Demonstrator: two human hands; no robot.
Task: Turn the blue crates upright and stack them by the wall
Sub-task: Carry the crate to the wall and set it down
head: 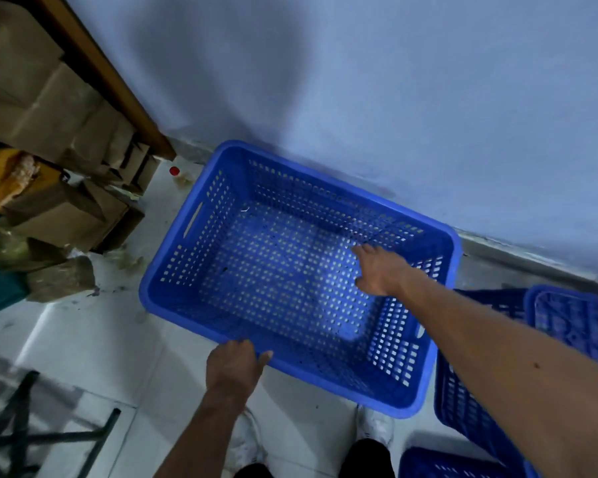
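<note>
A large blue perforated crate (pixel 201 215) stands upright with its opening up, close to the pale blue wall (pixel 394 98). My left hand (pixel 237 365) grips the crate's near rim, fingers curled over the edge. My right hand (pixel 382 269) reaches inside the crate over its right part, fingers stretched out and holding nothing. More blue crates (pixel 573 322) sit at the right, partly hidden behind my right forearm.
Cardboard boxes (pixel 49 208) are piled at the left under a wooden shelf edge (pixel 118 91). A small bottle with a red cap (pixel 174 171) stands on the floor by the wall. Dark metal bars (pixel 21 426) lie at the lower left. White shoes (pixel 377 426) stand below the crate.
</note>
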